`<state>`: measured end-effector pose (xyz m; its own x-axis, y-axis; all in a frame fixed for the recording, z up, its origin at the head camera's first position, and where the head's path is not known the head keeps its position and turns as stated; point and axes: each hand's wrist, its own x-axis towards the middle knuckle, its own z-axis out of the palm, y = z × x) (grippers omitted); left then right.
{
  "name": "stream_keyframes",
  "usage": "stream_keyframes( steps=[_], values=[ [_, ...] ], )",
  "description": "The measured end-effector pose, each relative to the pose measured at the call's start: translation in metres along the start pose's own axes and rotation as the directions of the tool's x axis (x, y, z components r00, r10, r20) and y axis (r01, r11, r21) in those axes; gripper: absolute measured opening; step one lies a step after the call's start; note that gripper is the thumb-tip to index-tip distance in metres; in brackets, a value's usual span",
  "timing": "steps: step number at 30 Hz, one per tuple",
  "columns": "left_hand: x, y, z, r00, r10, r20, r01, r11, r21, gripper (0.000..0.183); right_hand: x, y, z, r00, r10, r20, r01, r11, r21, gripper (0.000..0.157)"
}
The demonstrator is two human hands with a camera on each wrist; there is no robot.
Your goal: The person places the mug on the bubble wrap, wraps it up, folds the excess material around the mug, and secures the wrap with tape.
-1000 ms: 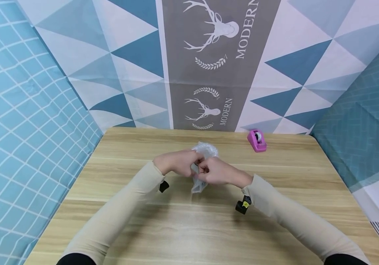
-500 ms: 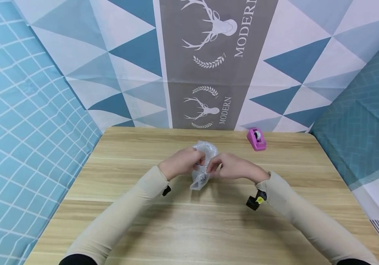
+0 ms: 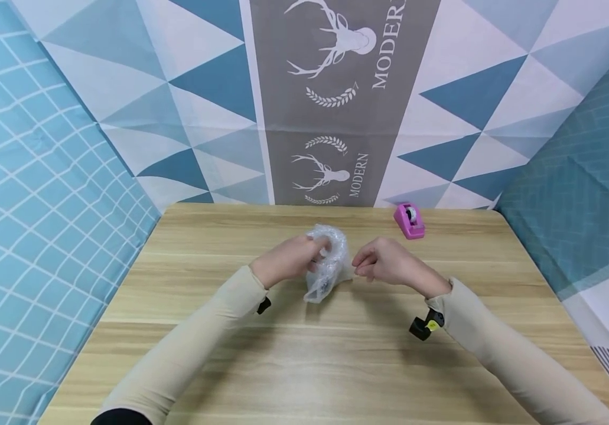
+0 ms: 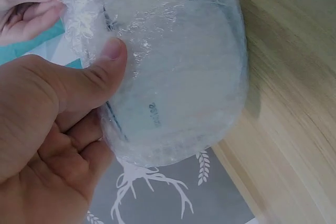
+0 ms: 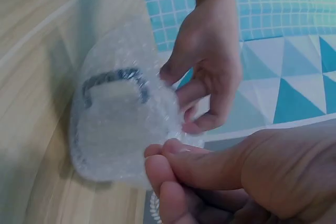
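Note:
A clear bubble-wrap package [image 3: 334, 268] stands on the wooden table around a pale item with dark lines. The item's kind is blurred by the wrap. My left hand [image 3: 289, 260] grips the package at its left side; in the left wrist view the thumb [image 4: 107, 64] lies over the wrap with the other fingers curled beneath. To the right, my right hand [image 3: 386, 261] pinches an edge of the bubble wrap [image 5: 118, 135] between thumb and fingertips. That edge stretches out from the package toward the right hand.
A pink tape dispenser [image 3: 409, 221] with a roll of tape stands at the table's back right. Patterned cloth hangs behind the wooden table [image 3: 304, 366] and along both sides.
The right hand has moved away to the right, drawing a flap of wrap out from the package. The left hand has stayed at the package's left side.

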<state>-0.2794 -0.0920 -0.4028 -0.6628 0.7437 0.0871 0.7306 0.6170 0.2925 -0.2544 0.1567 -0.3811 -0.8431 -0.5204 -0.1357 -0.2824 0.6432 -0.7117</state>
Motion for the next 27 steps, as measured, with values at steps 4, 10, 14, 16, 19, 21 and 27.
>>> stream_keyframes(
  steps=[4, 10, 14, 16, 19, 21, 27],
  values=[
    [0.001, -0.002, 0.000, 1.000, 0.021, 0.010, -0.021, 1.000, -0.011, 0.027, 0.002, 0.006, 0.002, 0.998, -0.010, -0.055, 0.009, 1.000, -0.006, 0.016],
    [0.000, -0.009, 0.005, 0.995, 0.103, 0.007, -0.103, 0.995, -0.001, 0.013, 0.009, 0.020, 0.009, 0.980, -0.104, -0.170, 0.094, 0.994, -0.063, 0.010],
    [-0.001, -0.010, 0.006, 0.991, 0.136, 0.006, -0.136, 0.991, -0.002, 0.012, 0.016, 0.029, 0.013, 0.963, -0.163, -0.213, 0.145, 0.985, -0.097, 0.012],
    [-0.002, -0.011, 0.006, 0.989, 0.146, 0.004, -0.146, 0.989, 0.006, 0.014, 0.020, 0.035, 0.015, 0.959, -0.181, -0.219, 0.161, 0.981, -0.107, 0.015],
    [-0.003, -0.012, 0.006, 0.989, 0.146, 0.012, -0.146, 0.989, 0.007, 0.018, 0.027, 0.043, 0.015, 0.955, -0.208, -0.212, 0.187, 0.976, -0.112, 0.018],
    [-0.003, -0.014, 0.005, 0.991, 0.135, 0.016, -0.135, 0.991, -0.006, 0.026, 0.032, 0.050, 0.014, 0.952, -0.231, -0.199, 0.212, 0.971, -0.111, 0.018],
    [0.001, -0.020, 0.006, 0.988, 0.149, 0.036, -0.148, 0.988, -0.031, 0.038, 0.046, 0.073, 0.016, 0.954, -0.266, -0.140, 0.272, 0.962, 0.025, 0.012]
  ],
)
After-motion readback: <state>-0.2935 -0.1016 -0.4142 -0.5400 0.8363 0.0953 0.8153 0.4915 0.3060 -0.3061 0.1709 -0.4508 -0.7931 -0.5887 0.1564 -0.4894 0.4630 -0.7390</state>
